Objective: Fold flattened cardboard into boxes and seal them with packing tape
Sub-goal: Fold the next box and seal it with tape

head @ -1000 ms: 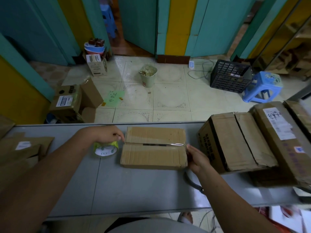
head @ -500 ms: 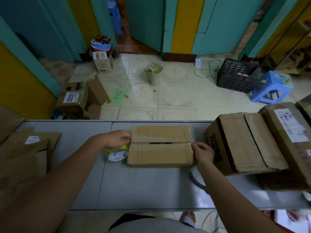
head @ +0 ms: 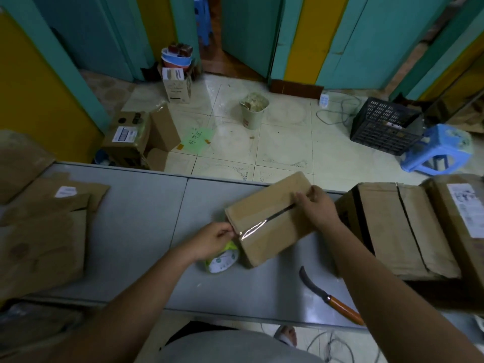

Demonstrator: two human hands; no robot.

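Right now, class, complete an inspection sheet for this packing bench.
Surface: grey table, partly covered.
Job's things: small box, clear tape along part of its seam; tape roll beside it; flattened cardboard at left.
Clutter: orange-handled knife near front edge; large boxes at right.
Hands: left hand pinches the tape at the box's near end; right hand grips its far end.
Cables: white cable on floor by black crate.
Surroundings: tiled floor, bin, blue stool.

Grey table (head: 136, 231), flattened cardboard (head: 44, 239) left, tape roll (head: 222, 260) beside small box (head: 264, 231), orange-handled knife (head: 327, 297), large boxes (head: 387, 226) right.
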